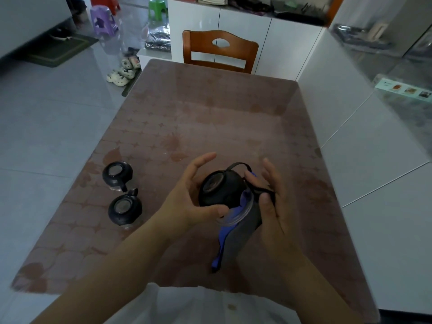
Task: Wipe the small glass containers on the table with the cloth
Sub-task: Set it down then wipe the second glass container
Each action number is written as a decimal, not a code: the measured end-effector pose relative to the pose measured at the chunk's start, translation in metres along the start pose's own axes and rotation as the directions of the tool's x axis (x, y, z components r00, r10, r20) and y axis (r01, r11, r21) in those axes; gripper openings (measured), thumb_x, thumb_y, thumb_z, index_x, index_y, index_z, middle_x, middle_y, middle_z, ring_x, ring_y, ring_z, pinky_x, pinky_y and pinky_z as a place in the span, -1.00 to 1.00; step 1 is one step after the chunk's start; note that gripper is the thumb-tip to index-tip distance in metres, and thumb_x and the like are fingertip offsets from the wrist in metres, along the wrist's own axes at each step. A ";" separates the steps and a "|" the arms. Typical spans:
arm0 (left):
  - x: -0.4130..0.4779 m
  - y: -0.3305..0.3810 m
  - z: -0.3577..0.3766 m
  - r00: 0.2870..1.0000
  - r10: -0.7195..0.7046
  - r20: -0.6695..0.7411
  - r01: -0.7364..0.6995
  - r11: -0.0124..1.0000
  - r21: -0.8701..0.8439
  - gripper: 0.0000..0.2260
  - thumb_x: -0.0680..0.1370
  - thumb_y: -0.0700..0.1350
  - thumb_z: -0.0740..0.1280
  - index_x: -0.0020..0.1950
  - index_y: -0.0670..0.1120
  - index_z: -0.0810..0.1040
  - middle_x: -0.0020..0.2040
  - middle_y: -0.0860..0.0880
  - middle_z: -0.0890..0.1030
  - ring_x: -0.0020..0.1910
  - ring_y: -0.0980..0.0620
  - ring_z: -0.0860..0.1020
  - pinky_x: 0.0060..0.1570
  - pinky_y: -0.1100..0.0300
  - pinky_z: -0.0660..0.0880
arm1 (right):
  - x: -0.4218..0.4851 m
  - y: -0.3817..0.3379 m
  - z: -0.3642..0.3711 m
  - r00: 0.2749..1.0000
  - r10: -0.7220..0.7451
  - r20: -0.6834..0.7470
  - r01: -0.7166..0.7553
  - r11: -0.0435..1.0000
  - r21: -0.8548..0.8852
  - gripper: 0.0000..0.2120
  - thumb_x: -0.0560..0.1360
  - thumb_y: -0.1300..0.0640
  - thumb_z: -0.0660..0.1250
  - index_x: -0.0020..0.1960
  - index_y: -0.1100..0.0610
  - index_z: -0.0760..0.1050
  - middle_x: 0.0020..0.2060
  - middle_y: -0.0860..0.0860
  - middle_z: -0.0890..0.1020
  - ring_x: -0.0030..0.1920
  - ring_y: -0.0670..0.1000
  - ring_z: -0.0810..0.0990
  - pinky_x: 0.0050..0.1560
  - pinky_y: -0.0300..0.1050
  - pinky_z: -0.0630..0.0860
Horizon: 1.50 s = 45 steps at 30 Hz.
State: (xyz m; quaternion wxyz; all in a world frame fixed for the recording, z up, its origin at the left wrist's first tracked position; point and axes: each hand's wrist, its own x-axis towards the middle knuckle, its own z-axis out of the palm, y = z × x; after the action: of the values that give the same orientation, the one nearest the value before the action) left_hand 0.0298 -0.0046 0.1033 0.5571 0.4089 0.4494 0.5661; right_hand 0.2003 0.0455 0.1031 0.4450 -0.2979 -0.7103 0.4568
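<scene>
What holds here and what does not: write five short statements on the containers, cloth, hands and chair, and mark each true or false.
1. Two small black-lidded glass containers stand on the brown patterned table. True.
2. A third black-lidded glass container is held above the table between the left hand and the right hand. True.
3. The cloth is red. False: the grey and blue cloth is wrapped against the held container.
4. The left hand lies flat on the table. False: it curls round the held container's lid.
5. The chair stands at the near edge. False: the brown wooden chair is at the far end.
</scene>
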 end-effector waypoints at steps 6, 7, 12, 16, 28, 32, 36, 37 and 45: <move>0.002 -0.002 0.001 0.999 0.007 0.032 -0.007 1.000 -0.007 -0.10 0.18 -0.04 0.63 0.43 0.15 0.27 0.26 -0.18 0.53 0.20 -0.14 0.57 0.09 0.04 0.56 | 0.008 -0.025 0.011 0.996 -0.093 0.014 0.094 0.987 -0.132 -0.59 0.59 -0.09 0.01 0.37 0.01 0.32 0.14 0.04 0.47 0.11 -0.17 0.49 0.13 -0.27 0.47; 0.002 -0.003 0.001 1.000 0.012 0.025 -0.011 1.000 -0.008 -0.10 0.19 -0.08 0.63 0.43 0.13 0.27 0.25 -0.17 0.53 0.20 -0.15 0.57 0.09 0.05 0.56 | 0.007 -0.023 0.011 0.995 -0.096 0.030 0.100 0.977 -0.187 -0.58 0.60 -0.12 0.00 0.40 -0.02 0.28 0.19 -0.08 0.47 0.17 -0.10 0.48 0.18 -0.11 0.48; 0.001 -0.004 -0.002 0.999 0.022 -0.030 -0.022 1.000 -0.001 -0.16 0.19 -0.11 0.60 0.37 0.18 0.31 0.19 -0.12 0.57 0.15 -0.10 0.61 0.05 0.12 0.57 | 0.000 -0.009 0.006 0.996 -0.047 0.081 0.070 0.950 -0.306 -0.60 0.58 -0.17 -0.06 0.42 -0.28 0.11 0.27 -0.56 0.27 0.35 -0.28 0.32 0.42 0.20 0.21; 0.002 -0.003 -0.001 0.999 0.025 -0.041 -0.025 1.000 0.019 -0.20 0.21 -0.16 0.53 0.36 0.18 0.29 0.20 -0.11 0.57 0.15 -0.05 0.61 0.07 0.14 0.57 | -0.004 -0.003 0.001 0.998 -0.007 0.070 0.028 0.953 -0.302 -0.54 0.56 -0.20 -0.08 0.43 -0.13 0.14 0.25 -0.64 0.20 0.32 -0.53 0.07 0.45 -0.26 -0.02; 0.004 0.000 0.009 0.999 0.035 0.039 -0.037 0.999 0.031 -0.10 0.18 -0.10 0.62 0.42 0.13 0.25 0.26 -0.13 0.53 0.23 -0.11 0.56 0.13 0.01 0.56 | 0.006 -0.022 0.015 0.994 0.105 -0.018 -0.103 0.990 0.092 -0.59 0.48 -0.20 0.17 0.32 -0.39 0.25 0.43 -0.31 0.12 0.45 -0.17 0.17 0.39 -0.12 0.33; 0.002 0.003 0.006 0.997 0.055 0.052 -0.058 0.997 0.056 -0.18 0.26 -0.22 0.50 0.43 0.14 0.23 0.25 -0.09 0.54 0.22 -0.09 0.56 0.12 0.06 0.56 | 0.005 -0.024 0.014 0.973 0.222 0.064 -0.230 0.902 0.365 -0.39 0.40 -0.17 0.34 0.32 -0.48 0.10 0.49 -0.21 0.16 0.46 -0.08 0.24 0.38 0.08 0.35; 0.004 0.003 0.001 0.996 0.065 0.068 -0.073 0.989 0.132 -0.18 0.25 -0.23 0.51 0.40 0.16 0.23 0.22 -0.02 0.56 0.25 -0.05 0.54 0.18 0.10 0.52 | 0.007 -0.018 0.002 0.920 0.389 0.043 -0.379 0.857 0.349 -0.49 0.50 0.07 0.22 0.35 -0.33 0.22 0.42 -0.06 0.35 0.34 0.01 0.44 0.33 0.11 0.39; 0.005 0.002 0.000 0.996 0.062 0.064 -0.071 0.987 0.141 -0.19 0.26 -0.24 0.50 0.40 0.16 0.23 0.22 0.00 0.56 0.26 -0.04 0.53 0.18 0.12 0.52 | 0.007 -0.016 -0.002 0.909 0.417 0.009 -0.399 0.863 0.310 -0.53 0.53 0.13 0.18 0.34 -0.29 0.25 0.39 -0.06 0.39 0.30 -0.02 0.47 0.31 0.06 0.42; 0.007 -0.004 0.005 0.998 0.061 0.005 -0.061 0.982 0.181 -0.13 0.22 -0.21 0.53 0.43 0.09 0.21 0.23 -0.01 0.55 0.24 0.00 0.55 0.22 0.08 0.51 | 0.008 -0.028 0.010 0.961 0.185 0.205 -0.162 0.979 -0.124 -0.62 0.52 -0.24 -0.04 0.33 -0.40 0.10 0.45 -0.41 0.02 0.45 -0.35 -0.04 0.42 -0.43 0.04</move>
State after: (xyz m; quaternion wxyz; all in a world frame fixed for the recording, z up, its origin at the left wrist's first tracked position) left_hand 0.0356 0.0029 0.1006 0.4997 0.4713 0.4866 0.5398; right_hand 0.1877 0.0370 0.1294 0.3072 -0.3308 -0.7489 0.4852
